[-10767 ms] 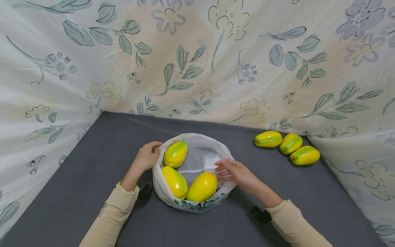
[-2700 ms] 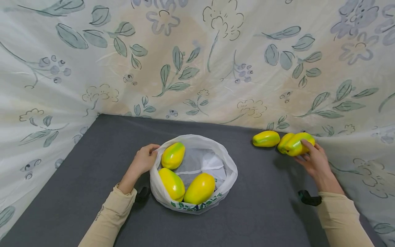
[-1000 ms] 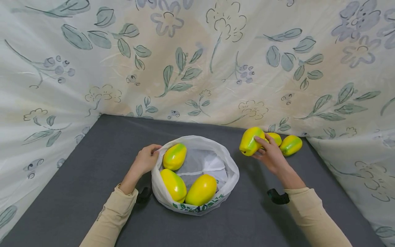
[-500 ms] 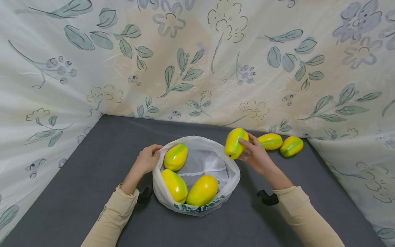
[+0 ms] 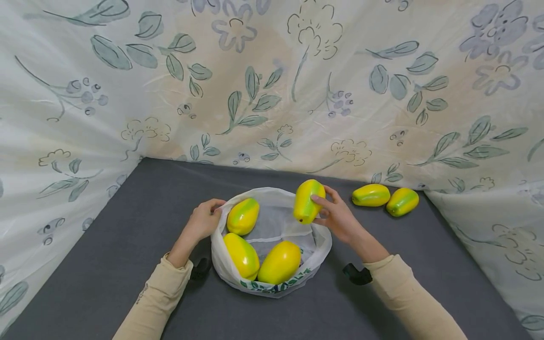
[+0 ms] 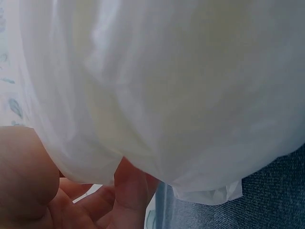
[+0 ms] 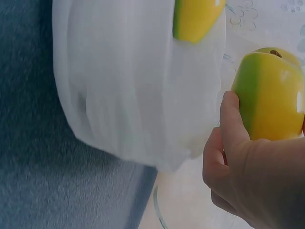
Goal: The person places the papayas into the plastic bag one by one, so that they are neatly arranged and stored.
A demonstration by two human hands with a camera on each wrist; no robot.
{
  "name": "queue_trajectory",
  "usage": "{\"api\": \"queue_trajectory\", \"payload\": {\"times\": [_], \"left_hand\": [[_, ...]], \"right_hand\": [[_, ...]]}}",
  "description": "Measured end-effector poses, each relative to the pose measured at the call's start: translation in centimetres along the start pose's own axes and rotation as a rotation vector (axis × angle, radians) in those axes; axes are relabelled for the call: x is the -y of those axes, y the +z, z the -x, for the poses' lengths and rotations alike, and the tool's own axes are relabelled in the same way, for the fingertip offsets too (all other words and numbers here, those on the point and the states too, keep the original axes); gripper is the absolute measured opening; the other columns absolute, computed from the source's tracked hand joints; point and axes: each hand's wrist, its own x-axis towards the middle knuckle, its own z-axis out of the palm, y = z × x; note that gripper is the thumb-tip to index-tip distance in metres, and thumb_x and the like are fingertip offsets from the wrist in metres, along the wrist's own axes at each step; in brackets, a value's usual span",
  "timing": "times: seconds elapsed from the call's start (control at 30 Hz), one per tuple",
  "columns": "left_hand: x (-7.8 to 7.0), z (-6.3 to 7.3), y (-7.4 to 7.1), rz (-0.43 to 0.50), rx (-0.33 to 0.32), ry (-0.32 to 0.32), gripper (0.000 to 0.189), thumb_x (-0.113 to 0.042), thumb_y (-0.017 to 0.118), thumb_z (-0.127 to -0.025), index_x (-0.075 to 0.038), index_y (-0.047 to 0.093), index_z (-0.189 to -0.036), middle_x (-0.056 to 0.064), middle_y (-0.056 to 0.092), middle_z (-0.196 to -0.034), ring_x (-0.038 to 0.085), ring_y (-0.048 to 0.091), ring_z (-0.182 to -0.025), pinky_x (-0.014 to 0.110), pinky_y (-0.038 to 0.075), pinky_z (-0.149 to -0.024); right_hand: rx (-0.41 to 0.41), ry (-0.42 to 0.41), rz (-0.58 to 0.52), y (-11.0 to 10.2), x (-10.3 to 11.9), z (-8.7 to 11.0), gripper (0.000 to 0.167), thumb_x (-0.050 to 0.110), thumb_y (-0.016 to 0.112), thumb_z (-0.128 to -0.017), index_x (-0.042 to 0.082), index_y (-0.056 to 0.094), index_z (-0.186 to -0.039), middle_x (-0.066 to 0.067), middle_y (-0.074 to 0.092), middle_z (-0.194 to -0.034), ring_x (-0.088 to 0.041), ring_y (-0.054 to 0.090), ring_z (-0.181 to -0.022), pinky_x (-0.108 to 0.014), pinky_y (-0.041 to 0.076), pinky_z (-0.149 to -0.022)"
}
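Note:
A white plastic bag (image 5: 272, 189) with green print stands with its mouth rolled wide, three yellow-green papayas inside: one papaya (image 5: 242, 216) at the back left, another (image 5: 241, 256) at the front left, a third (image 5: 279, 262) at the front. My left hand (image 5: 203, 218) pinches the bag's left rim; in the left wrist view its fingers (image 6: 131, 186) show under the white plastic. Over the bag's right rear rim, my right hand (image 5: 340, 217) grips a held papaya (image 5: 309, 201) between thumb and fingers. The right wrist view shows that papaya (image 7: 269, 95) beside the bag (image 7: 119, 86).
Two more papayas, one on the left (image 5: 371, 195) and one on the right (image 5: 402, 202), lie at the back right of the dark grey table (image 5: 170, 189). Behind and along the sides hangs a floral curtain (image 5: 272, 94).
My right hand has picked up a papaya from the group at the back right and carried it left to over the bag's rim. The left hand stays at the rim.

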Motion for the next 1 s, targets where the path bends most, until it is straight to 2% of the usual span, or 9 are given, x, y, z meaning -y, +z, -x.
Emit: {"api": "queue_trajectory", "payload": {"times": [0.27,0.6,0.8,1.0], "left_hand": [[0.0,0.0,0.1,-0.002,-0.009,0.013,0.034,-0.008,0.044,-0.100,0.000,0.054,-0.131,0.023,0.058,-0.121,0.034,0.059,-0.101,0.042,0.052,-0.076],[0.0,0.0,0.1,-0.009,-0.017,0.016,0.034,-0.008,0.044,-0.100,0.000,0.054,-0.131,0.023,0.058,-0.121,0.035,0.059,-0.102,0.043,0.052,-0.076],[0.0,0.0,0.0,-0.012,-0.021,0.028,0.033,-0.008,0.045,-0.099,0.000,0.055,-0.129,0.022,0.060,-0.118,0.031,0.061,-0.094,0.039,0.052,-0.070],[0.0,0.1,0.1,-0.005,-0.020,0.025,0.033,-0.008,0.045,-0.099,0.000,0.055,-0.130,0.023,0.059,-0.119,0.031,0.061,-0.093,0.037,0.052,-0.068]], "right_hand": [[0.035,0.020,-0.019,1.0,-0.5,0.0,0.071,0.023,0.055,-0.098,0.015,0.007,-0.150,-0.017,0.027,-0.142,-0.035,0.042,-0.120,-0.049,0.041,-0.095],[0.074,0.038,0.020,2.6,-1.2,-0.1,0.070,0.022,0.057,-0.096,0.012,0.012,-0.148,-0.019,0.029,-0.140,-0.034,0.046,-0.115,-0.046,0.044,-0.093],[0.114,0.056,0.038,3.4,-1.4,0.0,0.068,0.021,0.057,-0.097,0.013,0.013,-0.147,-0.021,0.032,-0.137,-0.032,0.052,-0.110,-0.044,0.046,-0.091],[0.143,0.083,0.049,3.9,-1.7,-0.3,0.069,0.020,0.059,-0.095,0.013,0.014,-0.147,-0.022,0.034,-0.135,-0.030,0.055,-0.106,-0.042,0.047,-0.090]]}}
